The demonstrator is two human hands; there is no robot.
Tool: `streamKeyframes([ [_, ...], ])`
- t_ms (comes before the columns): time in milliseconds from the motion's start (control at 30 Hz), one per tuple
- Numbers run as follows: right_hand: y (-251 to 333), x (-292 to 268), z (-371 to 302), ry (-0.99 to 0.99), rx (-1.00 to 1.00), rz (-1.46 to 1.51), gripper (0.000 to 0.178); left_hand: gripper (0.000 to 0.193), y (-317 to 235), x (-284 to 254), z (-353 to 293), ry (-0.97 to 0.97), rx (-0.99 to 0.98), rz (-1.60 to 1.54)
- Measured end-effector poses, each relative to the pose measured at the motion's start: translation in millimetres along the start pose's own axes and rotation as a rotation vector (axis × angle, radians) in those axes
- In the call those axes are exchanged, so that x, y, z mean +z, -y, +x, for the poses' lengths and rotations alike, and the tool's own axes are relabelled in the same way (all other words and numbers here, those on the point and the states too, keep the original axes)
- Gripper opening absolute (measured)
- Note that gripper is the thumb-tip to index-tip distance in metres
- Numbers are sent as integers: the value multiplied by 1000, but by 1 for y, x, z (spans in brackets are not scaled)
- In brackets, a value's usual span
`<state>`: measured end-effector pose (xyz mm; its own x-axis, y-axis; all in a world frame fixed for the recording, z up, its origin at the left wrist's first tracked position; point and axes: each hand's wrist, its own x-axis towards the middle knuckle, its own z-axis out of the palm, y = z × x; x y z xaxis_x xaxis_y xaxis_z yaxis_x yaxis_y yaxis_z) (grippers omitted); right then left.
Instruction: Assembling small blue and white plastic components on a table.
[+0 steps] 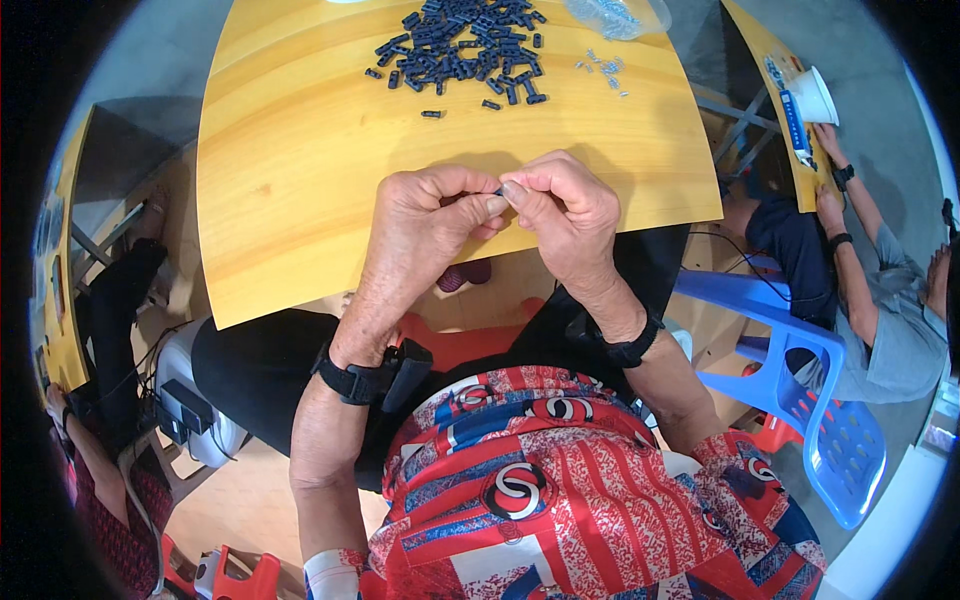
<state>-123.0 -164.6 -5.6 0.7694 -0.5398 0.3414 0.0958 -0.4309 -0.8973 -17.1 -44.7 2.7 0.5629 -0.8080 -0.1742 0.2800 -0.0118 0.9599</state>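
Above the near edge of the wooden table, my two hands meet at the fingertips. Thumb and forefinger of my left hand (435, 220) pinch a small black plastic piece (501, 190), mostly covered by the fingers. My right hand (568, 208) is closed too, its thumb and forefinger pressed against the same spot; whether it also holds something tiny is hidden. Farther back lies a heap of small oblong black plastic pieces (462, 45), with several loose ones at its front. Right of the heap are scattered small silvery metal parts (604, 68).
A clear plastic bag (618, 18) of silvery parts rests at the table's far right. The yellow wooden table (300, 200) ends just under my wrists. To the right are a blue plastic chair (835, 400) and a person at another table with a white bucket (812, 97).
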Motion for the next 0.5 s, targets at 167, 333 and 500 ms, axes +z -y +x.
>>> streamKeyframes([
  [167,2,1,-2,0,-83,-44,5,8,3,-3,0,36,35,-41],
  [333,6,3,-4,5,-274,-243,10,8,5,-4,0,9,44,-18],
  [500,4,3,-4,13,-202,-138,10,8,3,-4,-1,1,53,-50],
])
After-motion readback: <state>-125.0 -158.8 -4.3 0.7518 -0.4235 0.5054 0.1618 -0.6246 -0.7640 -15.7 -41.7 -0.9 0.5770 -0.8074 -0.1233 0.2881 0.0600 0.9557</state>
